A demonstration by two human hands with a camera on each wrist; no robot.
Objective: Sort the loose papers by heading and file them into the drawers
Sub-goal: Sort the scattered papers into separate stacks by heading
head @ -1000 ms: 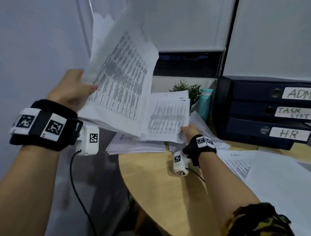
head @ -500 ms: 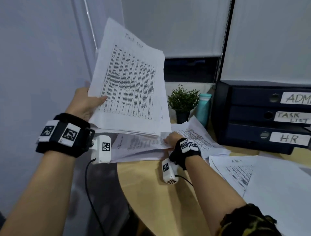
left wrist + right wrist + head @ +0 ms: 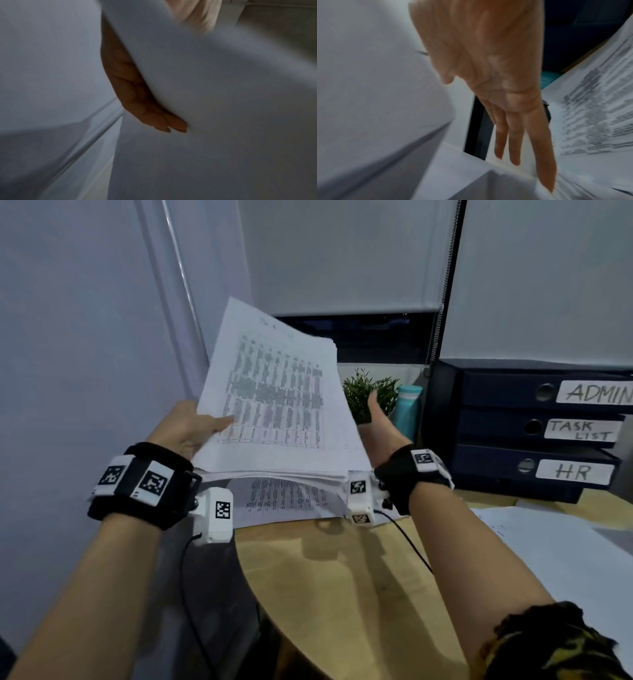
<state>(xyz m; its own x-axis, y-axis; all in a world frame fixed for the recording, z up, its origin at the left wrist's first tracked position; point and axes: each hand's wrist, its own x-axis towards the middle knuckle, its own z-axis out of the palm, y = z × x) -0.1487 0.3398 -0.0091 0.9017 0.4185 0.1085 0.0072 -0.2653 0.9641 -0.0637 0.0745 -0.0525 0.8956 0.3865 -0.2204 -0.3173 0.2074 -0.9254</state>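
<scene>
Here, left hand (image 3: 186,428) gripping paper stack (image 3: 277,409) at left edge, right hand (image 3: 380,429) flat-fingered against right edge, above table (image 3: 342,577).

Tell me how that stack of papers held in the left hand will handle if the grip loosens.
The stack is many loose sheets with no clip visible, so they would probably slide apart. The left hand grips one side only; the far edge likely sags. It looks thick, so fairly heavy for paper.

Navy drawers (image 3: 534,429), white papers (image 3: 274,405), teal bottle (image 3: 406,412)
</scene>
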